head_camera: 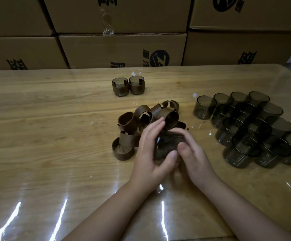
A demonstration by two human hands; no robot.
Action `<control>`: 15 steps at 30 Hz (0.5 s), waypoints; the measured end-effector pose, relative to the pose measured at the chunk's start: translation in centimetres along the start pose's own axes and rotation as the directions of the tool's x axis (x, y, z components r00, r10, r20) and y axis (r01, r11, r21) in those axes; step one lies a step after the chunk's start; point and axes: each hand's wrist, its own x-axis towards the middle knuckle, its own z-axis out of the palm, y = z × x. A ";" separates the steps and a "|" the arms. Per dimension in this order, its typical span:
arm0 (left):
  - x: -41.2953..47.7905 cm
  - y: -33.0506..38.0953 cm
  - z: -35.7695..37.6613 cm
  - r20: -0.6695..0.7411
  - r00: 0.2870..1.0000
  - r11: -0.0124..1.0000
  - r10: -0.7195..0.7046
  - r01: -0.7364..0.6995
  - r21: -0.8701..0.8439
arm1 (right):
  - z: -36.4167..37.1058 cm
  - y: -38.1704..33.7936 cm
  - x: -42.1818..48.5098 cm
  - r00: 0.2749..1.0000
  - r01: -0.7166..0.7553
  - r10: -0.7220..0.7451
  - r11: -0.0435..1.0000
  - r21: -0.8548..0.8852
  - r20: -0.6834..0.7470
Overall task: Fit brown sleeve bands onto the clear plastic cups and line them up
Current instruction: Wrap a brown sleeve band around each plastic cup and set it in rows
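Just below the middle of the frame, both hands meet around one dark cup (169, 145) with a brown band on it. The cup sits between the palms, so neither hand has to reach; it looks tipped on its side, its axis running roughly left to right, though blur and shadow make that uncertain.

The left hand (151, 150) presses against the cup's left side with the fingers stretched almost flat and pointing up the frame, its thumb low across the front. The right hand (191, 153) curls over the top and right side, fingers bent, thumb meeting the left thumb in front. Both are closed on the cup rather than open, and together they seem to be working the band along it.

The heap of loose bands (141, 124) lies just beyond and left of the hands, touching the left fingers' far side. The bare cups (245, 129) are clustered at the right of the frame, nearer the right hand. Two finished cups (128, 86) stand side by side, touching, in the upper middle on the wooden table (45, 136), well beyond the hands; the row probably grows from there. Cardboard boxes (122, 47) fill the top.
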 end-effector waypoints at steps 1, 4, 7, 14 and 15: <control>0.0 0.0 0.1 0.007 1.000 1.000 -0.018 0.018 -0.018 | 0.1 0.1 -0.1 1.000 -0.005 0.005 1.000 -0.015 0.020; 0.1 0.2 0.1 0.024 0.998 0.997 -0.066 0.067 -0.046 | 0.4 0.5 -0.4 1.000 0.000 0.001 0.998 -0.055 0.028; 0.2 0.2 0.1 -0.028 0.993 0.989 -0.114 0.111 -0.097 | 0.9 0.6 -0.5 0.999 0.046 -0.045 0.987 -0.153 0.011; 0.4 1.2 0.7 -0.045 0.915 0.864 -0.401 0.361 -0.351 | 1.1 0.2 -0.6 0.971 0.215 -0.239 0.897 -0.387 -0.013; 0.3 1.2 0.9 -0.025 0.879 0.801 -0.476 0.422 -0.425 | 1.1 0.2 -0.6 0.967 0.229 -0.256 0.871 -0.435 -0.005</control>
